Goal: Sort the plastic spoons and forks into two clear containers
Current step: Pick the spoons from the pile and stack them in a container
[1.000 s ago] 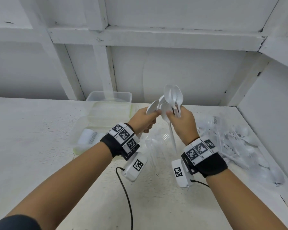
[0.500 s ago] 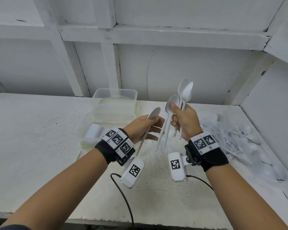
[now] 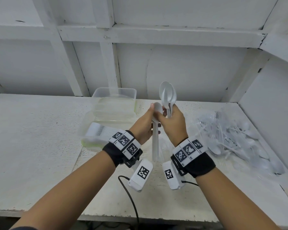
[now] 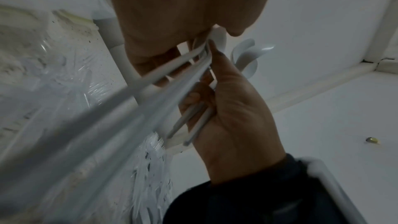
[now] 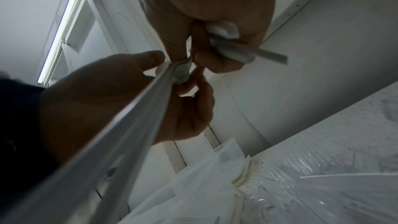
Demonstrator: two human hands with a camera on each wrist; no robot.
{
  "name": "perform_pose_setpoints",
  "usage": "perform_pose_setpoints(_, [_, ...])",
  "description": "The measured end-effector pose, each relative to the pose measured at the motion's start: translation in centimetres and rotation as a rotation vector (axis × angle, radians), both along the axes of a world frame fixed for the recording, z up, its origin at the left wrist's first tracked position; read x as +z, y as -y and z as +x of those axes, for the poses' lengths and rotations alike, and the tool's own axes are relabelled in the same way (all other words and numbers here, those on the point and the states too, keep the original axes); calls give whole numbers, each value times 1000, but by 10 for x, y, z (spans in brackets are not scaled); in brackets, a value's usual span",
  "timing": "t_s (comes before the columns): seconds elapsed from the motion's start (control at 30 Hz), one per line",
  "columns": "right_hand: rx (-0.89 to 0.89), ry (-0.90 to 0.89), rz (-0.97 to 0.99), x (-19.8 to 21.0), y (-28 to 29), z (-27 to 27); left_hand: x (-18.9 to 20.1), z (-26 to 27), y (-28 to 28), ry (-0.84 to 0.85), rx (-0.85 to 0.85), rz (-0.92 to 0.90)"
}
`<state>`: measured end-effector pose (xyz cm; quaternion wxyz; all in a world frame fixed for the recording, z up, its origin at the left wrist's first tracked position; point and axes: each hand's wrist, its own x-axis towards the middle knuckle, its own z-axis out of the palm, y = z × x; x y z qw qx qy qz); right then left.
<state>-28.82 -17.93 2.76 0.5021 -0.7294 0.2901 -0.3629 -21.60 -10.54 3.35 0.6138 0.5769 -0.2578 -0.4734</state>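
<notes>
Both hands are raised above the table (image 3: 40, 146) and touch each other. My right hand (image 3: 166, 113) grips a bunch of white plastic spoons (image 3: 167, 95) with the bowls up; their handles (image 5: 247, 52) poke out under its fingers. My left hand (image 3: 152, 112) holds another white spoon (image 3: 157, 108) upright against the right thumb, its handle (image 3: 155, 146) hanging down between the wrists. A clear container (image 3: 115, 95) stands at the back. In front of it a nearer container (image 3: 83, 128) holds white forks (image 3: 100, 131).
A heap of loose white cutlery (image 3: 231, 135) lies on crinkled clear plastic at the right, close to the side wall (image 3: 269, 105). More clear wrap (image 5: 323, 185) lies under the hands. A black cable (image 3: 131, 200) runs off the front edge.
The hands were apart, each with its own spoons; now they meet. The left hand has brought its spoon upright against the right hand's bunch.
</notes>
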Motion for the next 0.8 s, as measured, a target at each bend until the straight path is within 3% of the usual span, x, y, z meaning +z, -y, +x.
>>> perform_pose_setpoints(0.2, [-21,-143,-170,-5,0,-2,-7,1,-4,-92,4,-17])
perform_pose_setpoints(0.33, [6,-176,-205,-1,-3,-5,-7,1,-6,-63,16,-44])
perform_pose_setpoints(0.53, [64,-56,23,0,-9,-14,-6,5,-7,-55,75,-24])
perform_pose_setpoints(0.7, [112,-96,111,-10,-11,-21,-9,8,-8,22,127,-20])
perform_pose_setpoints(0.8, [125,-128,34,-13,-16,-22,-12,7,-6,53,161,-28])
